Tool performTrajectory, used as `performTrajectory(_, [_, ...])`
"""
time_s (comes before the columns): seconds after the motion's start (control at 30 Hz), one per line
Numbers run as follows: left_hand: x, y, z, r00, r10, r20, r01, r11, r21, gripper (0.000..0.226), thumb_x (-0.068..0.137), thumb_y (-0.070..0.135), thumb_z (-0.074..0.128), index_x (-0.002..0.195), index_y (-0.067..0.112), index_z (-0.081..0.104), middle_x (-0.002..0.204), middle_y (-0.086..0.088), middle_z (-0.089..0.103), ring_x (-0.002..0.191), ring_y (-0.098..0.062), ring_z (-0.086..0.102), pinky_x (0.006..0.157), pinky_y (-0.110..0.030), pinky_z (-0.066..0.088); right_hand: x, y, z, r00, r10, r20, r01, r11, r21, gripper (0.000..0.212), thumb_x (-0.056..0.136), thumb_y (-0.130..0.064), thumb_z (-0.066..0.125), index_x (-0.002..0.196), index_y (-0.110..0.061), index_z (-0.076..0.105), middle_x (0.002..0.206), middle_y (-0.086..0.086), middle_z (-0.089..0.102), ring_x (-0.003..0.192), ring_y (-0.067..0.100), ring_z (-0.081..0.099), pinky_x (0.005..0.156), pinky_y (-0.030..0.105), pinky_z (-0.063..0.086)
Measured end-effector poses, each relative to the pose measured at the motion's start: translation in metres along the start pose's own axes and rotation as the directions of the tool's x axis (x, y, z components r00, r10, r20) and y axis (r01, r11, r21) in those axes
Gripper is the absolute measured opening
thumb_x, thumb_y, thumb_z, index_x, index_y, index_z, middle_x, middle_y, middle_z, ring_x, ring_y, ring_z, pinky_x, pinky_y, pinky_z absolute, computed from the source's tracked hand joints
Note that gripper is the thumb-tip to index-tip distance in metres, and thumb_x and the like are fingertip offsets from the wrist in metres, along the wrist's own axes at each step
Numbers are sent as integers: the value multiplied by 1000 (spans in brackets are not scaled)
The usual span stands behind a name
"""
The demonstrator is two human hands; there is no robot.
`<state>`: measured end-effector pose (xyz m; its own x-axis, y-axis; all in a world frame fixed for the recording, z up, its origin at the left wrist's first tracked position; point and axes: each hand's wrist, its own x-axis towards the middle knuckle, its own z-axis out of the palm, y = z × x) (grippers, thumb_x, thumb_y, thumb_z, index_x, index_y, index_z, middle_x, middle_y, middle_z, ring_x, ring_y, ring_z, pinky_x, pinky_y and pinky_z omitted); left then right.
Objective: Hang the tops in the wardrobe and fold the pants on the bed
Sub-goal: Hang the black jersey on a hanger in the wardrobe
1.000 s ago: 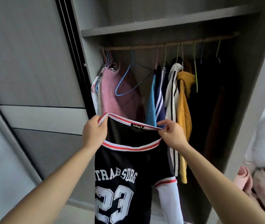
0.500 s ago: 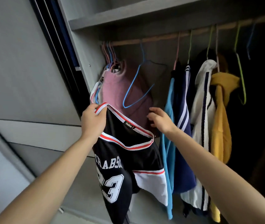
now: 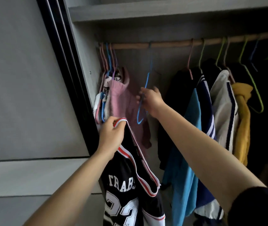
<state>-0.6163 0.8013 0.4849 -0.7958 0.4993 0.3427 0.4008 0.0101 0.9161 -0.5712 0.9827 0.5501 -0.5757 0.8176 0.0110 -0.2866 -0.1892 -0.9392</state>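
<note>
Nearest me, my left hand point(image 3: 112, 133) grips the black jersey point(image 3: 123, 185) by one end of its red-and-white striped collar, with the fingers bunched round the trim. The rest of the top hangs straight down below that hand, number side towards me. Its neck opening sags down and to the right.

Farther in, up and to the right, my right hand point(image 3: 152, 100) is on the blue hanger point(image 3: 146, 79). The hand is blurred, but its fingers look curled round the wire partway down. The hanger carries nothing and hangs skewed. Its long axis runs from the hook on the rod point(image 3: 170, 44) down and left towards the jersey, and its lower end sits just in front of the pink sweater point(image 3: 122, 98).

So the hanger lies above and right of the collar, with the left hand well below it. I judge the next move is to lift the hook off and bring the hanger down into the neck opening.

Beyond, to the right, a row of hung clothes point(image 3: 221, 101) fills the rod.
</note>
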Motion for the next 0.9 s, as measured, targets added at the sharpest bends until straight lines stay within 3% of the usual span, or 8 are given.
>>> performTrajectory(0.07, [7, -5, 1, 998, 25, 63, -22, 998, -53, 9, 89, 28, 63, 82, 24, 65, 69, 22, 65, 65, 10, 56, 61, -6, 40, 6, -4, 9, 967, -175, -186, 126, 960, -251, 18, 101, -17, 48, 112, -10, 61, 64, 0, 51, 48, 12, 45, 46, 25, 36])
performTrajectory(0.13, [13, -10, 4, 994, 34, 105, -22, 993, -116, 10, 87, 29, 64, 82, 21, 65, 66, 14, 65, 60, 7, 55, 58, -6, 40, 10, -8, 9, 926, -285, -248, 179, 908, -378, 22, 100, -20, 47, 96, -13, 67, 64, 1, 52, 54, 15, 49, 49, 27, 38])
performTrajectory(0.27, [18, -18, 17, 986, 16, 165, 12, 986, -167, 11, 85, 31, 64, 79, 21, 63, 63, 11, 62, 57, 6, 53, 57, -10, 41, 1, -10, -11, 889, -403, -217, 250, 825, -507, 27, 99, -37, 51, 107, -19, 69, 76, -4, 59, 79, 21, 57, 69, 39, 42])
performTrajectory(0.43, [20, -22, 30, 980, 24, 196, -2, 994, -114, 7, 86, 27, 64, 83, 21, 64, 75, 8, 68, 68, 3, 60, 65, -16, 45, -58, 25, -56, 829, -521, -206, 316, 738, -597, 24, 92, -52, 51, 90, -31, 65, 65, -14, 55, 67, 10, 51, 66, 37, 42])
performTrajectory(0.57, [15, -20, 39, 977, 14, 212, 2, 997, -75, 11, 85, 33, 63, 83, 23, 64, 77, 8, 69, 72, -5, 62, 70, -26, 49, -119, 54, -98, 733, -661, -159, 393, 603, -695, 30, 97, -46, 49, 72, -30, 45, 55, -12, 42, 51, 3, 39, 48, 26, 36])
performTrajectory(0.7, [2, -13, 51, 977, 45, 209, -44, 999, -13, 12, 87, 34, 62, 86, 22, 64, 76, 9, 67, 76, -11, 62, 73, -29, 47, -154, 55, -130, 765, -622, -167, 341, 611, -714, 26, 95, -50, 57, 81, -28, 53, 62, 1, 58, 53, 20, 49, 52, 39, 45])
performTrajectory(0.8, [-14, -14, 63, 974, 51, 219, -66, 996, 62, 13, 89, 35, 61, 89, 23, 63, 77, 12, 64, 82, -19, 61, 75, -32, 46, -180, 47, -148, 675, -713, -189, 344, 531, -774, 34, 98, -46, 55, 77, -20, 48, 55, -2, 45, 50, 8, 37, 51, 32, 34])
performTrajectory(0.9, [-30, -21, 75, 973, 34, 227, -59, 993, 104, 17, 90, 34, 61, 93, 18, 64, 83, 6, 65, 88, -24, 62, 80, -35, 49, -213, 46, -168, 658, -725, -203, 383, 555, -739, 45, 98, -53, 49, 79, -12, 51, 58, 10, 47, 47, 17, 43, 50, 41, 38])
